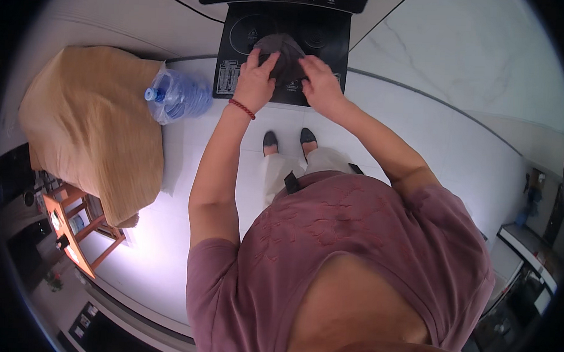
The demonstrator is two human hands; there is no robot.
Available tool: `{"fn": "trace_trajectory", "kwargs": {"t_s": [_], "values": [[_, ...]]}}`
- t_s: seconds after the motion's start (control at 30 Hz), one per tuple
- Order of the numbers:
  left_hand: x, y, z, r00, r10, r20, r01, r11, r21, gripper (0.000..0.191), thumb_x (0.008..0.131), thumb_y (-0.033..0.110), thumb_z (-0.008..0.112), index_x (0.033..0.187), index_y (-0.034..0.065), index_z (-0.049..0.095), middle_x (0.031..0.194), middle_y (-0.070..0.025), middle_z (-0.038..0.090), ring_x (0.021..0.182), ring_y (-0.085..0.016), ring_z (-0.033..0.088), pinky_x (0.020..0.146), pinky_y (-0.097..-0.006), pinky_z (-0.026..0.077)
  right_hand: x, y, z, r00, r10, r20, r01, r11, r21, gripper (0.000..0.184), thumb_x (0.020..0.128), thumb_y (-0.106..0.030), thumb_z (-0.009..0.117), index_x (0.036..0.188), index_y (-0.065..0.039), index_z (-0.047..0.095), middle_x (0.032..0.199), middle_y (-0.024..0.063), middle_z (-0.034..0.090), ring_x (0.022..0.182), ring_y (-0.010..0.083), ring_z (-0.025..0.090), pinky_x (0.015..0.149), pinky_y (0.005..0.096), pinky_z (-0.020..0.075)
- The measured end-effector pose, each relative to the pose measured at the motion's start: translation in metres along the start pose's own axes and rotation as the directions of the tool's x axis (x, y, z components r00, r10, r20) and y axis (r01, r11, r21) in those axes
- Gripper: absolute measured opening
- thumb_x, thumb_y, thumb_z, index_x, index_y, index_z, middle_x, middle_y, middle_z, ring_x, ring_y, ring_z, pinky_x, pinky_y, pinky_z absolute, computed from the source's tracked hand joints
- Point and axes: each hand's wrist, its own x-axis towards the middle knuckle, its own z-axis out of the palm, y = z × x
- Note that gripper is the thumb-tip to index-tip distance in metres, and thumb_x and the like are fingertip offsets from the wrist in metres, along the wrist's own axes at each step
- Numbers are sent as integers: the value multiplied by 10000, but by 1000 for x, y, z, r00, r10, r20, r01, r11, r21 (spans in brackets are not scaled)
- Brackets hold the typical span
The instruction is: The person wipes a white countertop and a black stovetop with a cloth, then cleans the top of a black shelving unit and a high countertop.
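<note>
A dark grey cloth (285, 48) lies bunched on the black top (330, 66) of a tea bar machine or similar appliance, which bears printed rings and writing. My left hand (259, 80), with a red beaded bracelet at the wrist, presses on the cloth's left side with its fingers spread. On the right edge of the cloth, the fingertips of my right hand (320, 82) touch or pinch it; their exact hold cannot be told. The cloth covers part of the printed surface.
Left of the appliance stands a clear blue water bottle (187, 96) with a blue cap. Beyond it, a tan cloth cover (92, 132) drapes over something large. A wooden stool or small table (70, 234) is at the lower left. Behind the top rises a black panel (283, 0) with icons.
</note>
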Motion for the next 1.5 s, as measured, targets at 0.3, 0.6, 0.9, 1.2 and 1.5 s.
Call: {"fn": "trace_trajectory", "kwargs": {"t_s": [0.3,0.6,0.9,1.2,1.5], "values": [[49,-43,20,940,259,222,-296,942,156,384,797,62,524,1164,144,599,1306,-97,495,1040,-326,497,915,-382,416,26,-7,50,966,103,238,12,899,-437,534,775,-46,487,1282,92,387,1318,264,398,1260,364,371,1058,457,271],[123,-73,0,886,297,355,-396,885,247,379,833,98,456,1193,151,561,1323,-88,475,1175,-331,450,978,-394,389,93,8,77,999,38,-11,-40,938,-343,446,740,-35,541,1173,71,510,1214,275,485,1197,390,415,1042,410,306],[135,-134,-24,887,331,322,-399,900,176,425,738,-56,474,1124,76,594,1115,-165,598,1018,-322,572,879,-380,457,145,13,87,979,-15,204,39,993,-112,456,758,47,496,1195,-73,551,1312,138,462,1247,315,385,1059,386,305],[74,-93,-19,865,417,279,-470,868,160,356,687,-8,550,1023,78,633,1129,-146,587,1060,-302,518,929,-368,393,89,0,44,917,-30,399,97,984,-148,472,734,55,486,1186,-61,556,1314,141,455,1229,338,411,1021,389,361],[91,-56,17,859,453,239,-449,891,-72,274,770,70,519,1026,107,610,1243,-79,529,1104,-301,479,935,-363,406,39,-13,42,985,113,129,-76,961,-264,452,669,61,539,1120,84,528,1282,278,408,1212,429,378,1021,431,342]]}}
